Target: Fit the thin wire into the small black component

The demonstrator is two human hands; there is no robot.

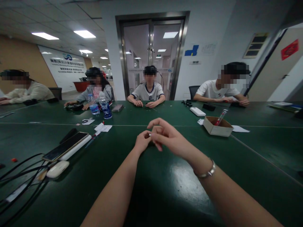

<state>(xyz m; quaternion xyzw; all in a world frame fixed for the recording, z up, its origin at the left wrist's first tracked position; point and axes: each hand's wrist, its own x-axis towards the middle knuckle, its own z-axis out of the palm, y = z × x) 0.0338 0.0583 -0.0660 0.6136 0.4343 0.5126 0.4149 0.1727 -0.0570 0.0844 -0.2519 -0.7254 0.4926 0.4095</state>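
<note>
A small shiny piece point(150, 135) shows right at the fingertips of the left hand point(142, 142), on the side facing the right hand point(169, 136), above the green counter point(106, 198). The left fingers are bent and drawn close together around that spot; whether they pinch the piece or it merely sits against them, I cannot tell. The right hand reaches in from the other side, its thumb tip just beside the piece, touching or nearly so. Its index finger arches over, well apart from the thumb, and the other fingers curl loosely beneath, so the right fingers stand fairly wide with nothing visible gripped between them. A silvery bracelet point(209, 170) circles the right wrist.

To the left of the hands, a phone point(67, 146) rests on a white block point(75, 148), with a white rounded case point(58, 169) and dark cables point(22, 171) near it. To the right, well apart from the fingers, an open box point(216, 128) holds a slim red-and-clear item point(221, 117) leaning upward.
</note>
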